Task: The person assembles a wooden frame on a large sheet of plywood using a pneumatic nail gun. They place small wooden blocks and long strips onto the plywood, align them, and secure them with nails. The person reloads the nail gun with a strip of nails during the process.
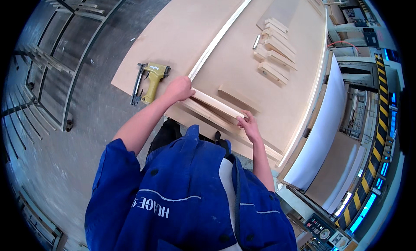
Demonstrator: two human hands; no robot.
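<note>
A short pale wood strip (216,102) spans between my two hands. My left hand (178,89) is closed round its left end, close to where a long wood strip (221,36) runs away across the board. At the other end, my right hand (248,123) pinches the strip between thumb and fingers. Just nearer to me, a wood rail (212,115) lies along the front edge of the large brown board (238,69). To the left of my left hand rests a yellow-green staple gun (153,81), lying on its side. One loose wood block (236,97) lies just beyond the held strip.
Several short wood blocks (277,47) lie in a group farther up the board, beside a small light-coloured stick (256,42). A metal rack (82,60) with strips stands at left. At right are white-faced panels (318,134) and a machine with a striped black-and-yellow edge (375,151).
</note>
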